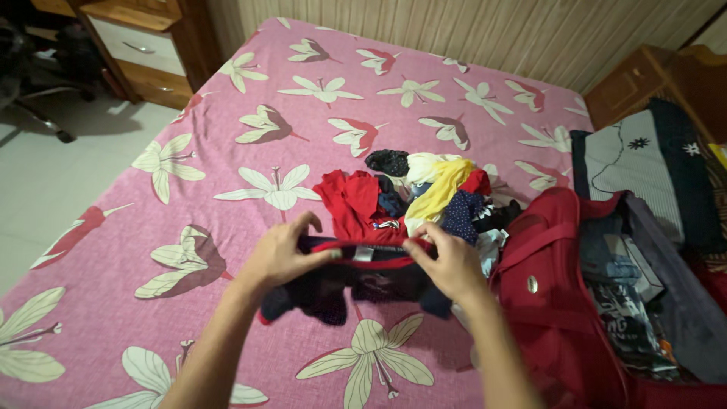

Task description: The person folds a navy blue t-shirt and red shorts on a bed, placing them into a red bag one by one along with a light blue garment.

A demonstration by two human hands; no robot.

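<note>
This is a bedroom in a home. A bed (151,250) fills most of the frame, covered by a pink sheet printed with large cream and red flowers. At the upper left stands a wooden dresser (144,45) with drawers, and beside it, on a pale tiled floor (45,174), the foot of an office chair (38,91). Wood panelling (469,30) runs along the top. At the right lie an open red bag (553,303), packed with clothes, and a pillow (636,167). A pile of clothes (424,197) sits mid-frame.
</note>
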